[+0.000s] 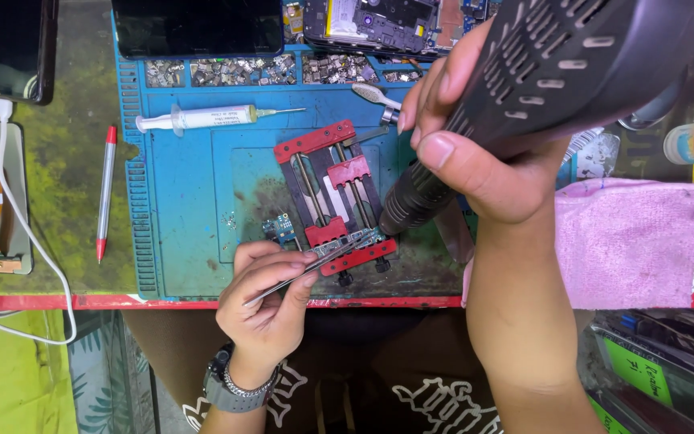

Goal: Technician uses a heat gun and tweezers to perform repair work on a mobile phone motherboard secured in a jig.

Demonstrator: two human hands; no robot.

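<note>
My left hand [271, 293] pinches metal tweezers [315, 269] whose tips rest on a small circuit board [353, 242] clamped at the near end of a red and black holder [333, 193]. My right hand [475, 149] grips a large black hot-air tool [572, 60]; its dark nozzle [411, 201] points down at the same board, just right of the tweezer tips. The holder stands on a blue work mat [186, 193]. A small blue board piece [281, 229] lies beside the holder's left side.
A white syringe [202, 118] lies across the mat's far part, above trays of tiny parts [234, 71]. A red pen [105, 193] and phones [10, 48] sit left, with a white cable [30, 233]. A pink cloth [632, 241] lies right. An opened phone [379, 24] sits at the back.
</note>
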